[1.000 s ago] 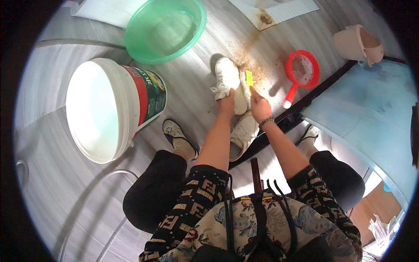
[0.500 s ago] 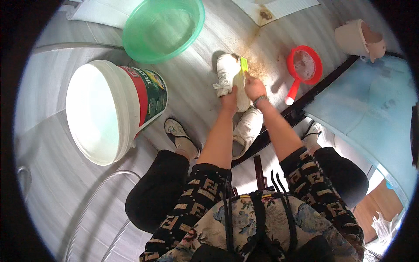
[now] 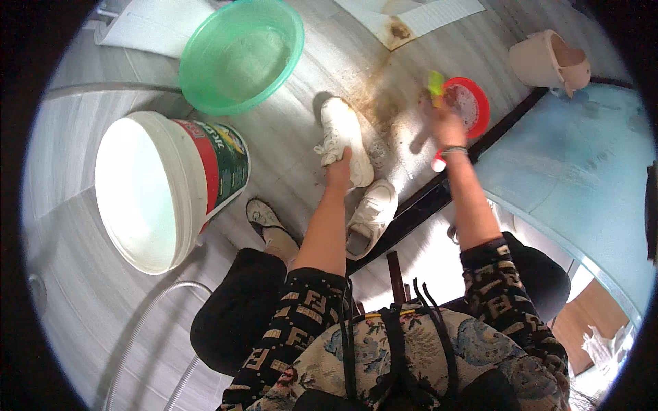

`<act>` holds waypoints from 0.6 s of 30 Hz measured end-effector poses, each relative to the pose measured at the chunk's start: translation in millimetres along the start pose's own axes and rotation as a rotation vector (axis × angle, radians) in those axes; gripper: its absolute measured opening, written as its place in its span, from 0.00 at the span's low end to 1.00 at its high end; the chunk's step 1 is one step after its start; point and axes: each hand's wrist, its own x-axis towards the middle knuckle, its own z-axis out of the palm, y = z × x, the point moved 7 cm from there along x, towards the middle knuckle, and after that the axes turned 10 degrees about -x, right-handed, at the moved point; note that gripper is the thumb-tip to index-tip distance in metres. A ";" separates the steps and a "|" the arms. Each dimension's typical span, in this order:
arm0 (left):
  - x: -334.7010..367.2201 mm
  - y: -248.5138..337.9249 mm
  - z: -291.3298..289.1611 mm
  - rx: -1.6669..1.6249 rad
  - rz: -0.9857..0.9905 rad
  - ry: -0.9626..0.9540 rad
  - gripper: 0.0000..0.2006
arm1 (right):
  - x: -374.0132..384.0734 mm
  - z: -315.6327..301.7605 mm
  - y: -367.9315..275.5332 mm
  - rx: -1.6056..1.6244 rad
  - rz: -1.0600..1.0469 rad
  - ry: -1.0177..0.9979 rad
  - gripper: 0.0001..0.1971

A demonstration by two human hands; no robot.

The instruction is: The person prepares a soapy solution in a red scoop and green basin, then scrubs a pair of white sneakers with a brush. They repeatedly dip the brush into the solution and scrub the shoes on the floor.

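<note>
My left hand (image 3: pixel 339 171) is closed around a white lace-up sneaker (image 3: pixel 340 133), gripping it by the ankle end while its toe points away from me. A second white sneaker (image 3: pixel 375 209) lies on the floor just nearer to me. My right hand (image 3: pixel 445 127), somewhat blurred, holds a yellow-green brush (image 3: pixel 435 82). Brush and hand are at the left rim of a red long-handled dipper (image 3: pixel 480 103) that has foamy liquid in it. The hand hides part of the dipper; the brush's bristles cannot be made out.
A green basin (image 3: pixel 291 65) with cloudy water stands at the far left. Nearer is a large white bucket (image 3: pixel 185 198). A grey hose (image 3: pixel 140 318) curls across the lower left floor. On the right are a beige container (image 3: pixel 538 61) and a dark-edged bluish glass panel (image 3: pixel 562 164). Brownish dirty water marks the floor.
My right hand has taken the brush off the sneaker and over to the right, to the red dipper. The left hand still holds the sneaker, whose sole now faces less upward.
</note>
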 end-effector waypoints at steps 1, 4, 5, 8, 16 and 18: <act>-9.6 7.8 -8.5 0.056 -0.045 0.026 0.32 | -12.6 -24.5 1.2 0.007 -0.004 0.157 0.14; -18.2 30.2 2.3 0.116 0.051 -0.057 0.34 | 16.8 0.6 71.1 -0.195 0.096 -0.072 0.18; -11.7 25.9 11.9 0.041 0.147 -0.096 0.34 | 33.8 17.0 94.0 -0.258 0.035 -0.162 0.18; -15.8 27.4 34.5 0.038 0.174 -0.103 0.34 | 53.5 28.3 128.6 -0.247 0.016 -0.144 0.18; 2.0 11.3 -0.5 0.241 0.297 0.011 0.33 | -88.3 40.2 -84.4 -0.005 -0.246 -0.071 0.17; 25.7 -14.3 -7.1 0.501 0.518 -0.010 0.33 | -93.6 55.2 -121.7 0.103 -0.235 -0.127 0.17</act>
